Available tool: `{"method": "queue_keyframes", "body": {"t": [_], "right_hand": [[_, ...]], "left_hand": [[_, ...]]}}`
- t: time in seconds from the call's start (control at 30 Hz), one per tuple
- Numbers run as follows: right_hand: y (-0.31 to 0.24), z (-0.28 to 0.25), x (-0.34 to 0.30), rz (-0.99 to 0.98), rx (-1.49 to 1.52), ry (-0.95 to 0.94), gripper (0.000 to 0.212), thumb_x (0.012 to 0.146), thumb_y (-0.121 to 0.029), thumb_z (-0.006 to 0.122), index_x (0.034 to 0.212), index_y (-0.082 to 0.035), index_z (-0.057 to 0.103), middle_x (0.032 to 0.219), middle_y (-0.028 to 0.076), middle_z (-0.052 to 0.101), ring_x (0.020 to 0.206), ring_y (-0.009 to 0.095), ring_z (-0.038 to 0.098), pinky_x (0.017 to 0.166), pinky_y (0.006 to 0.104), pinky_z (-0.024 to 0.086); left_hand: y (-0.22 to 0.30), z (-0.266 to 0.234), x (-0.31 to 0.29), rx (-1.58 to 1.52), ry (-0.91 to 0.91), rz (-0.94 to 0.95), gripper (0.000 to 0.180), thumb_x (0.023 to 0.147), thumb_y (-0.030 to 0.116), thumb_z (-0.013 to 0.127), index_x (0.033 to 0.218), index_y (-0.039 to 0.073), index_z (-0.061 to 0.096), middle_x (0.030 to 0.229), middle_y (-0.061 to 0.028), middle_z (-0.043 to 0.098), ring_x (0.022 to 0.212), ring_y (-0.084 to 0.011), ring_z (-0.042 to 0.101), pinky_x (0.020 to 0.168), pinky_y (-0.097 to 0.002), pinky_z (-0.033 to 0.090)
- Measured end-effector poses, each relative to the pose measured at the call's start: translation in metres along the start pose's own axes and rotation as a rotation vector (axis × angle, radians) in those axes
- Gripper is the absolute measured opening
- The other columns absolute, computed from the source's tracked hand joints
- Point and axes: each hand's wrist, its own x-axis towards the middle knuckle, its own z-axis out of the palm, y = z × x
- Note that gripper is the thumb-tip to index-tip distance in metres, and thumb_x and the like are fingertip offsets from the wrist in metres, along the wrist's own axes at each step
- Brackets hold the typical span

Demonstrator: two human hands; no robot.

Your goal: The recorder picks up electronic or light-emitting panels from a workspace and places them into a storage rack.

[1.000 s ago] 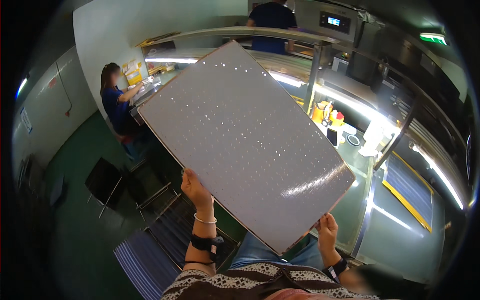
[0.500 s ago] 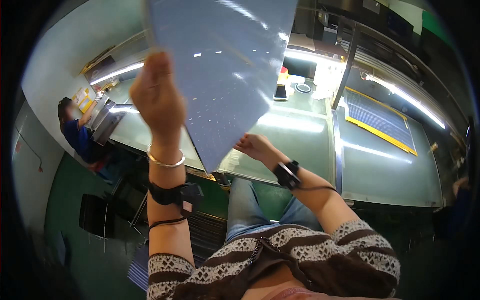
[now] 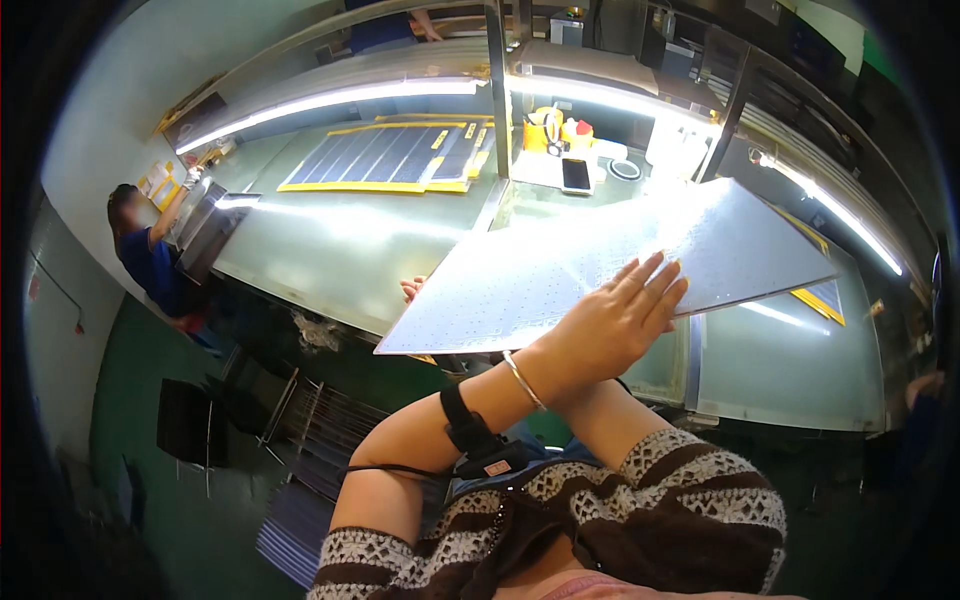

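Note:
A thin, glossy, grey-white panel with rows of small dots is held tilted above the workbench. My left hand lies flat on its upper face near the front edge, fingers stretched out. My arms cross, with the right forearm passing beneath the left one and the panel. Fingertips of my right hand show at the panel's left edge, and the rest of that hand is hidden under it. Strong glare washes out part of the panel's surface.
Dark striped panels with yellow edges lie on the workbench at the back left. Behind my panel are a phone, a roll of tape and a metal post. A co-worker in blue works at far left.
The panel has swung from upright to a flatter tilt, lower and to the right. My left hand has moved from its left edge onto its face; my right hand has moved left beneath it.

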Motion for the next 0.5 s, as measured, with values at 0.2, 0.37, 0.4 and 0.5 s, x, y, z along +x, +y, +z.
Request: {"method": "queue_keyframes", "body": {"t": [0.2,0.37,0.4,0.5], "right_hand": [[0.002,-0.008,-0.084,0.129,-0.195,0.044,0.033,0.081,-0.003,0.056,0.111,0.003,0.045,0.112,0.017,0.050,0.102,0.026,0.052,0.086,0.0345,0.045],[-0.026,-0.009,-0.194,0.180,-0.458,0.190,0.041,0.081,-0.006,0.058,0.117,0.003,0.042,0.117,0.019,0.048,0.105,0.027,0.051,0.087,0.0340,0.044],[-0.032,-0.011,-0.215,0.187,-0.514,0.235,0.042,0.080,-0.006,0.059,0.118,0.003,0.042,0.118,0.019,0.048,0.106,0.027,0.051,0.087,0.0339,0.044],[-0.050,-0.010,-0.291,0.102,-0.403,0.529,0.035,0.081,-0.006,0.057,0.114,0.003,0.048,0.113,0.017,0.052,0.100,0.023,0.054,0.084,0.0315,0.045]], "left_hand": [[0.003,0.053,-0.026,-0.053,-0.128,0.029,0.043,0.084,0.020,0.051,0.116,-0.007,0.046,0.121,-0.0209,0.047,0.118,-0.0338,0.042,0.096,-0.0420,0.038],[0.021,0.081,-0.047,-0.042,-0.182,0.089,0.042,0.083,0.018,0.048,0.116,-0.007,0.047,0.122,-0.0217,0.047,0.119,-0.0355,0.041,0.096,-0.0434,0.037],[0.023,0.084,-0.052,-0.028,-0.226,0.113,0.042,0.082,0.018,0.048,0.116,-0.007,0.047,0.122,-0.0218,0.047,0.119,-0.0357,0.041,0.096,-0.0438,0.037],[0.031,0.095,-0.067,-0.031,-0.307,0.166,0.043,0.082,0.019,0.049,0.116,-0.007,0.048,0.121,-0.0224,0.047,0.119,-0.0356,0.040,0.096,-0.0447,0.036]]}}
